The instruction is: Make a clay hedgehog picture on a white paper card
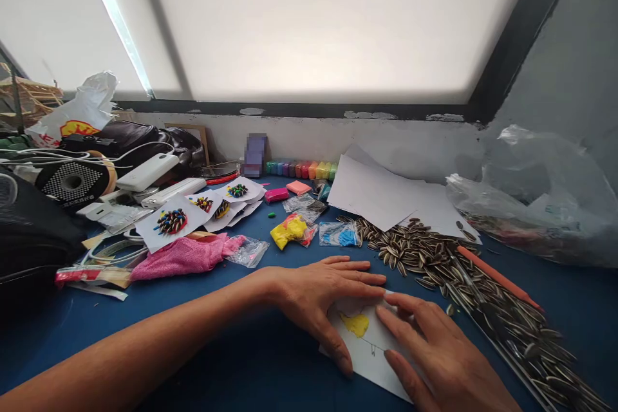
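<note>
A small piece of white paper (369, 370) lies on the blue table in front of me, with a pencil-like line drawing and a flattened patch of yellow clay (356, 324) stuck on it. My left hand (321, 299) rests over the paper's left and upper side, its fingers spread and its thumb along the left edge. On the right side, my right hand (432, 351) lies with fingers stretched out over the paper, the fingertips just right of the yellow patch. Neither hand holds anything I can see. Beyond the hands is an opened packet of yellow clay (290, 230).
Sunflower seeds (420, 248) spread along the right, with an orange pencil-like stick (499, 275) among them. White sheets (371, 190) and a plastic bag (545, 199) stand behind. At left lie decorated paper pieces (172, 222), a pink cloth (186, 257) and a power bank (147, 172).
</note>
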Tool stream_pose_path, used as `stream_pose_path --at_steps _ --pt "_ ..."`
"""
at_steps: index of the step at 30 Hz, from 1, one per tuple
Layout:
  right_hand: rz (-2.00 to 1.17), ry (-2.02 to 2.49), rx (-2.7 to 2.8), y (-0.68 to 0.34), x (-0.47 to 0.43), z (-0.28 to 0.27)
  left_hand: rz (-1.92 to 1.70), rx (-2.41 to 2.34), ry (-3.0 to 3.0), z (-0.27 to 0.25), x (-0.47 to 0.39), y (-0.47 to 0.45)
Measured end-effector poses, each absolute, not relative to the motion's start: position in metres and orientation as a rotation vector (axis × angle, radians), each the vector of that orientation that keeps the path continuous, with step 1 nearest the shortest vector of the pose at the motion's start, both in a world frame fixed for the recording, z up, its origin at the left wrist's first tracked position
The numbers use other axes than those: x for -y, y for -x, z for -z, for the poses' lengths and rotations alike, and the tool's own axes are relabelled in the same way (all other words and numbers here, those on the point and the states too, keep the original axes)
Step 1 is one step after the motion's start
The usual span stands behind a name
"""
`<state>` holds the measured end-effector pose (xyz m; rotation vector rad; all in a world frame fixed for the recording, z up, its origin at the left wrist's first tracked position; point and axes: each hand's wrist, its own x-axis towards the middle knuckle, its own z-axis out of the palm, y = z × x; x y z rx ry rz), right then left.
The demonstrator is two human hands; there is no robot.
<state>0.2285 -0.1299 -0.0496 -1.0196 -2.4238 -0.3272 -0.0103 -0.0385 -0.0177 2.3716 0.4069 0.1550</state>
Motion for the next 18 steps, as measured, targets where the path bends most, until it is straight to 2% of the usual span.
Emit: stream_pose_path --at_steps 4,9,13,18 --pt "0.269 1.044 2.344 -0.233 0.123 0.050 -0.413 -0.510 -1.972 0.022 0.035 0.018" --pt "0.033 1.049 2.264 -0.236 0.121 0.042 -0.749 -0.703 -1.657 0.021 0.032 0.028" --pt "-0.077 1.081 2.134 -0.236 0.122 0.038 -0.957 -0.915 -1.691 0.014 0.038 0.028" --pt "-0.151 1.044 2.185 -0.232 0.124 0.038 -0.897 -0.949 -2.134 0.025 0.054 0.017"
